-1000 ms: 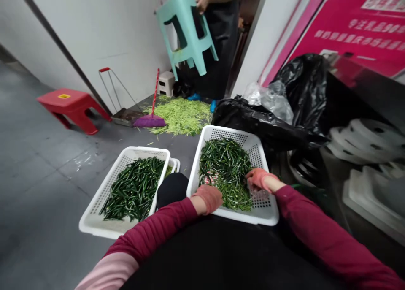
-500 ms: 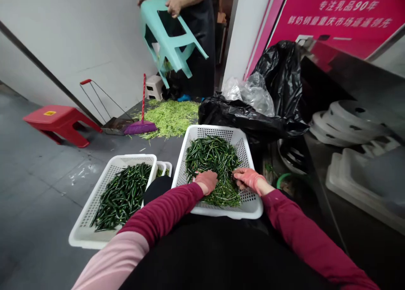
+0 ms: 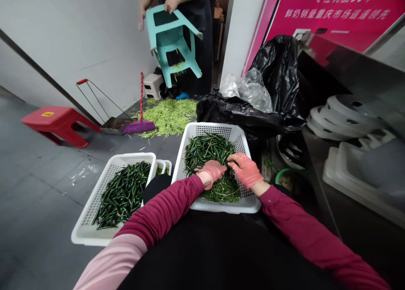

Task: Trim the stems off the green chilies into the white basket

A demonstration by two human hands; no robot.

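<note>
Thin dark green chilli peppers (image 3: 209, 148) fill a white perforated basket (image 3: 211, 206) in front of me, with stalks (image 3: 223, 191) heaped in its near part. Both of my hands wear pinkish-orange gloves. My left hand (image 3: 212, 172) is over the middle of the pile, fingers closed toward the right; what it pinches is too small to name. My right hand (image 3: 245, 169) comes in from the right, its fingertips pinched close to the left ones. A second white basket (image 3: 82, 231), also with green chillies (image 3: 125, 195), stands on the floor at left.
A person's hands (image 3: 171, 3) hold a tilted turquoise stool (image 3: 171, 41) at the back. Green scraps (image 3: 174, 115), a purple broom (image 3: 139, 126) and a dustpan (image 3: 114, 125) lie below. A red stool (image 3: 60, 121) stands left; black bags (image 3: 249, 119) and stacked pale containers (image 3: 344, 117) lie right.
My hands have come together over the pile, the right moving left and up, the left slightly right and up. The person at the back has turned the turquoise stool.
</note>
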